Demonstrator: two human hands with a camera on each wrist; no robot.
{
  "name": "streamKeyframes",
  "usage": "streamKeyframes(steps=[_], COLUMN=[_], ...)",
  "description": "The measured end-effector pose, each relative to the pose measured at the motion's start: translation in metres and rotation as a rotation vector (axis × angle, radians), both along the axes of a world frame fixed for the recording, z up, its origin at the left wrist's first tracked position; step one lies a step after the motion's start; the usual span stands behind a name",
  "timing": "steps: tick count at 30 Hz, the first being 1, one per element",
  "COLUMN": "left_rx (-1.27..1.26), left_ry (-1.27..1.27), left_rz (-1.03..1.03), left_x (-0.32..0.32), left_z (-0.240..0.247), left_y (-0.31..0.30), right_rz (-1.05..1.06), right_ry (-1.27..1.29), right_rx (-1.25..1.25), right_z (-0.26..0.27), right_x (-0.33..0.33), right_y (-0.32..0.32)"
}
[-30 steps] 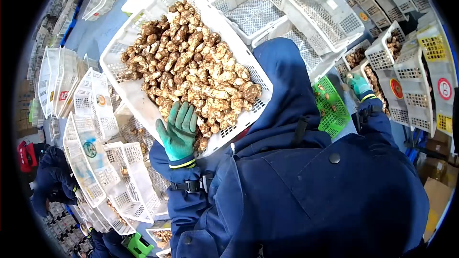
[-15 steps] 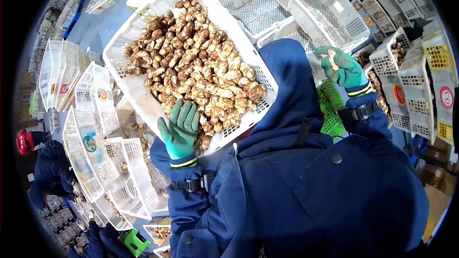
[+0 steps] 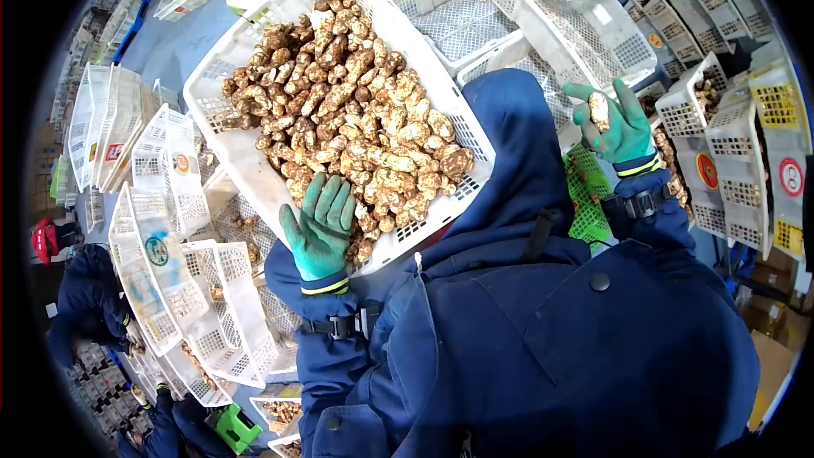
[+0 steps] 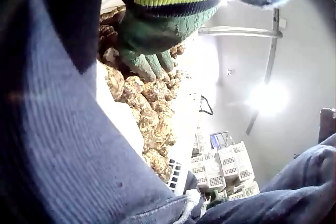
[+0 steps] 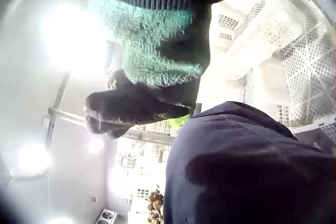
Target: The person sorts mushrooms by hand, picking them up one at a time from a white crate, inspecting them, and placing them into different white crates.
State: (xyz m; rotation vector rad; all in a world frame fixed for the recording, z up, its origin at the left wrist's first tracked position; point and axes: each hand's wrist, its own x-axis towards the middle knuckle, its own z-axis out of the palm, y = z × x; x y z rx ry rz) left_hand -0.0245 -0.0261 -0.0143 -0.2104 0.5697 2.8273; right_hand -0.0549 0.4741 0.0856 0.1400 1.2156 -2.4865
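Observation:
Brown, knobbly tubers (image 3: pixel 339 110) are heaped in a large white crate (image 3: pixel 222 157), filling much of it. My left hand (image 3: pixel 320 229), in a green glove, rests on the tubers at the crate's near edge, fingers extended and slightly spread. The left wrist view shows this glove (image 4: pixel 149 40) against the heap. Off to the right of my hood, my gloved right hand (image 3: pixel 617 125) holds one pale-brown tuber (image 3: pixel 599 112) in its fingers, thumb and forefinger sticking out. In the right wrist view the glove (image 5: pixel 149 66) is seen from the side, its grip partly hidden.
White crates (image 3: pixel 568 21) stand at the top and right, some with tubers. A green crate (image 3: pixel 587 191) lies below my right hand. More white crates (image 3: pixel 161 263) lean at the left. Another person (image 3: pixel 89 297) is bent over at the lower left.
My right hand has come up and left from beside the right-hand crates, and a tuber now shows in it. The left hand keeps its place on the heap.

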Motion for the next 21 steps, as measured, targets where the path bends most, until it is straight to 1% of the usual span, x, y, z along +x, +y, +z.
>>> streamKeyframes(steps=[2,6,12,15,16,17,18,19,20,21], left_rx=[-0.009,-0.008,-0.005,-0.009,-0.015,-0.020,-0.041,-0.034,-0.026,-0.039], left_ry=[-0.004,-0.004,-0.004,-0.017,-0.025,0.064,0.032,0.034,0.037,0.021], left_rz=[0.003,-0.002,0.007,0.016,0.022,-0.037,-0.023,-0.026,-0.027,-0.012], left_x=[0.000,-0.001,0.000,0.000,0.000,-0.001,0.000,0.000,0.000,0.000], left_z=[0.001,-0.001,-0.001,-0.001,-0.001,-0.002,-0.003,-0.003,-0.003,-0.001], left_y=[0.000,-0.001,0.000,0.001,0.000,-0.002,-0.003,-0.003,-0.003,-0.001], right_rz=[0.016,-0.009,-0.022,0.020,0.054,0.092,0.133,0.216,0.447,0.512], right_ry=[0.093,0.044,0.088,0.005,-0.021,-0.046,-0.068,-0.093,0.372,0.194], right_rx=[0.007,0.077,0.235,0.166,0.335,0.503,0.670,0.753,1.251,1.412], right_z=[-0.015,-0.023,-0.025,-0.029,-0.033,-0.043,-0.056,-0.096,-0.120,-0.107], right_x=[-0.003,-0.001,0.002,0.000,0.000,0.000,-0.001,-0.003,-0.003,-0.002], right_y=[0.004,0.009,0.018,0.028,0.034,0.044,0.057,0.092,0.115,0.104])
